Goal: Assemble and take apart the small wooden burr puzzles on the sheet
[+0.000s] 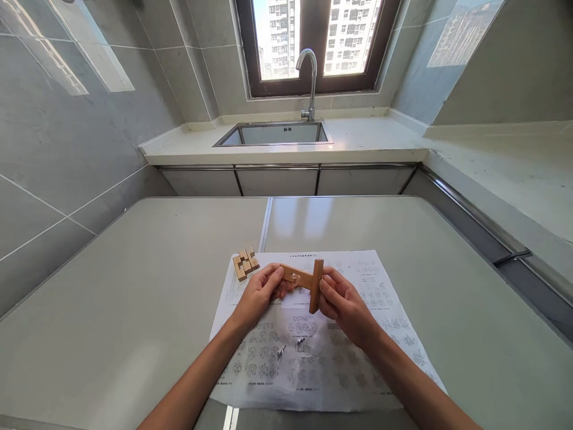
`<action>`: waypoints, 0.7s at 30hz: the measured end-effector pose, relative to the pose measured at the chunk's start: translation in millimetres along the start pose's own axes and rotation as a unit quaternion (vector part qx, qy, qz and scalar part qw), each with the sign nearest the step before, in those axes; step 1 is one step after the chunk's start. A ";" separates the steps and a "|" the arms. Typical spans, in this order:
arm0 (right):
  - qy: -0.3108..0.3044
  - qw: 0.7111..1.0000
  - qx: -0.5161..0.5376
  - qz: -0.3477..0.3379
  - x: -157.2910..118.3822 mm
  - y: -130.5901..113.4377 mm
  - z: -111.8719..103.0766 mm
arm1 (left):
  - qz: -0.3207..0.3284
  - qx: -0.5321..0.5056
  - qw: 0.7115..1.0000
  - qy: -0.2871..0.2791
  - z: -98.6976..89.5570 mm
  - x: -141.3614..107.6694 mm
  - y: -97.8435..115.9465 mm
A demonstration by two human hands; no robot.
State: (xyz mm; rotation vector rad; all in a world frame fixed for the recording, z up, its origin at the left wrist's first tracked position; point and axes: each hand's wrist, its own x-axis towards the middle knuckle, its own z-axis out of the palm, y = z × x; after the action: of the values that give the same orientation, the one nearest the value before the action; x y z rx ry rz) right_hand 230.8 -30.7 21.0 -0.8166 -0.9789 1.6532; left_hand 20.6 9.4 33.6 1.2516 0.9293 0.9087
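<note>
Between my hands, above a printed sheet [308,382], is a T-shaped pair of wooden pieces. My left hand [264,288] pinches the far end of a flat wooden bar [304,278] with a hole in it. My right hand [342,301] grips a wooden crosspiece [316,286] that stands across the bar's right end. Whether the two pieces are locked together I cannot tell. Beyond my left hand, several notched wooden blocks [245,264] sit grouped on the sheet's upper left corner. Two small shiny metal bits [281,352] lie on the sheet, nearer to me.
The sheet, with rows of small line drawings, rests on a pale table [134,298] with a seam down its middle. Past the table run a white counter [367,134], a sink [273,134] and a tap [311,83] below a window. A tiled wall [67,119] borders the left.
</note>
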 end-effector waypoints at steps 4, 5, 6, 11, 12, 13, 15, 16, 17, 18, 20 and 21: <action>0.009 1.000 0.008 0.000 -0.4 -1.9 1.7 | 0.001 -0.002 1.000 -0.003 -0.2 0.2 -0.8; 0.005 1.000 0.011 0.001 -0.4 -2.3 1.5 | 0.001 -0.002 1.000 -0.003 -0.2 0.1 -0.5; 0.002 1.000 0.015 0.003 -0.4 -2.5 1.1 | 0.001 -0.001 1.000 -0.005 -0.2 0.1 0.0; 0.005 0.999 0.041 0.017 -0.9 -2.2 -3.1 | 0.002 0.010 1.000 -0.020 -0.2 -0.4 2.9; 0.001 0.999 0.046 0.020 -1.1 -1.9 -4.0 | 0.001 0.010 1.000 -0.024 -0.3 -0.5 2.9; -0.005 0.998 0.051 0.023 -1.3 -1.6 -4.9 | -0.001 0.009 1.000 -0.028 -0.6 -0.5 2.7; -0.022 0.998 0.057 0.030 -1.8 -1.0 -6.0 | -0.007 0.005 0.999 -0.031 -1.2 -0.5 2.1; -0.029 0.997 0.056 0.031 -2.0 -0.8 -6.3 | -0.009 0.004 0.999 -0.031 -1.5 -0.5 1.8; -0.035 0.997 0.053 0.032 -2.3 -0.7 -6.6 | -0.011 0.003 0.999 -0.030 -1.8 -0.5 1.6; -0.041 0.998 0.047 0.032 -2.5 -0.4 -6.8 | -0.012 0.003 0.999 -0.030 -2.1 -0.5 1.6; -0.053 0.998 0.031 0.035 -3.2 0.3 -7.5 | -0.011 0.003 0.999 -0.030 -2.5 -0.5 2.0; -0.058 0.997 0.025 0.038 -3.6 0.7 -7.9 | -0.010 0.002 0.999 -0.031 -2.6 -0.6 2.4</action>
State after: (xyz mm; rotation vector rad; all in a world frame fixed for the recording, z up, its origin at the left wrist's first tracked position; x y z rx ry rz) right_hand 238.4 -32.6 17.1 -0.7386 -0.9925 1.8009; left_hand 17.8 10.0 35.8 1.2642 0.8932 0.8474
